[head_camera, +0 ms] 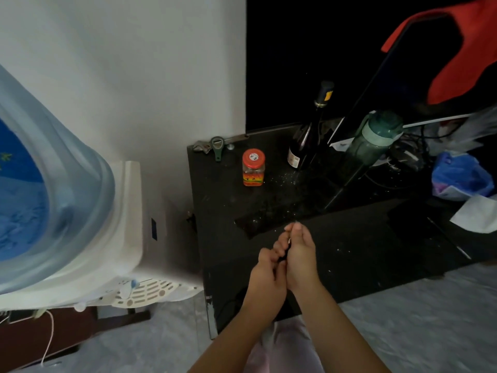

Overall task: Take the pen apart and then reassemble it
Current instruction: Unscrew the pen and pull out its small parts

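While both hands pinch a slim dark pen over the counter's near edge, left hand and right hand closed on it, progress cannot be told.

The pen is dark and slim — only a short stretch shows, with a small bright glint near its upper part; it runs lengthwise above the black tabletop's near edge.
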A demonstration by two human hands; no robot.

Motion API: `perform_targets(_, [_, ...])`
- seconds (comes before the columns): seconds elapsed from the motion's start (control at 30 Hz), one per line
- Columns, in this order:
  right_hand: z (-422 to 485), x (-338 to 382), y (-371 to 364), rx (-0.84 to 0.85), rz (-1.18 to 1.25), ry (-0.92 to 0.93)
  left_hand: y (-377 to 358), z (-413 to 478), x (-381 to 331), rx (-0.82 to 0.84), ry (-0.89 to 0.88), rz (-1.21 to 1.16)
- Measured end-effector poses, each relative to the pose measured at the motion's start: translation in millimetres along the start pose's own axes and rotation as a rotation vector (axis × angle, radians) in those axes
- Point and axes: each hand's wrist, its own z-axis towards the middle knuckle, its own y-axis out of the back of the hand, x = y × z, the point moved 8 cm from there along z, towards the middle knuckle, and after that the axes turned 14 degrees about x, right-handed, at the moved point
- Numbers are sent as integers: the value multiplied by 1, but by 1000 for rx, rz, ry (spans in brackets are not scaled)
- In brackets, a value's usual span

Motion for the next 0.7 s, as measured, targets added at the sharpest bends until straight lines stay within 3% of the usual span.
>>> perform_targets(0.2, [18, 8, 0, 186, 40, -24, 9, 12, 1, -25, -11, -5])
perform_targets(0.4, [41, 5, 38, 96, -68, -83, 19, 25, 9, -30, 29, 33])
perform_targets(0.53, [53, -2, 74, -46, -551, -116, 28, 29, 20, -64, 75, 37])
perform_targets(0.7, [66, -21, 88, 30, -1076, -105, 37, 30, 32, -115, 129, 55])
